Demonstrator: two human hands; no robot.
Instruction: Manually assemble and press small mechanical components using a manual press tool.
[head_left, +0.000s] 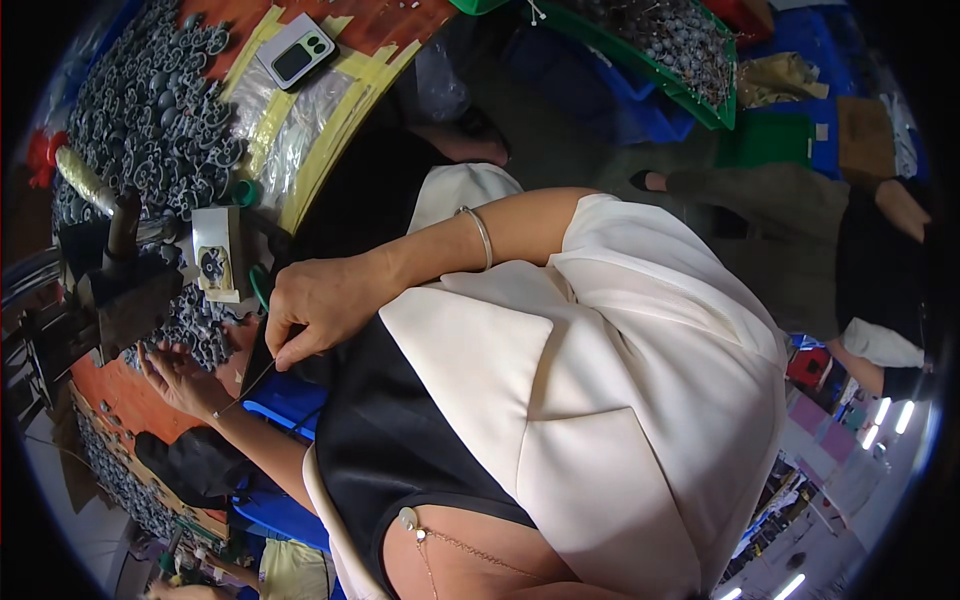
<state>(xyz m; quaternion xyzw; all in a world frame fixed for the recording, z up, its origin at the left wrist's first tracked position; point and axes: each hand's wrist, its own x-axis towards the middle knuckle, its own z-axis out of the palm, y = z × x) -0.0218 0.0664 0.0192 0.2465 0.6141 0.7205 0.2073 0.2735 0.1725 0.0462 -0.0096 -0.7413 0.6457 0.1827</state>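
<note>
**Thin wire pinched at a bench heaped with small grey parts**

The right hand point(322, 305) is shown near the centre of the view, closed in a narrow pinch on a thin wire point(262, 375) that runs from the fingertips toward 7 o'clock. The left hand point(180, 378) is seen at 8 o'clock from the right hand, palm partly open, fingers spread and resting on the edge of the heap of small grey parts point(160, 110); whether anything is held between its fingers cannot be told. The heap is spread across the reddish bench point(130, 400) from 10 to 11 o'clock of the view. A small pale fixture block point(218, 255), carrying one dark grey part, is placed just beside the right hand at its 10 o'clock. A dark press tool point(120, 280) is set at 9 o'clock, and a pocket scale point(297, 50) lies on taped plastic sheeting point(300, 125) at 12 o'clock. A bangle point(480, 235) is worn on the right wrist.

The wire is judged to be light, springy and easily bent, so it is best gripped close to its working end, between thumb and forefinger. The grey parts appear light and rigid, are probably moulded, and are best taken singly by the rim.
</note>
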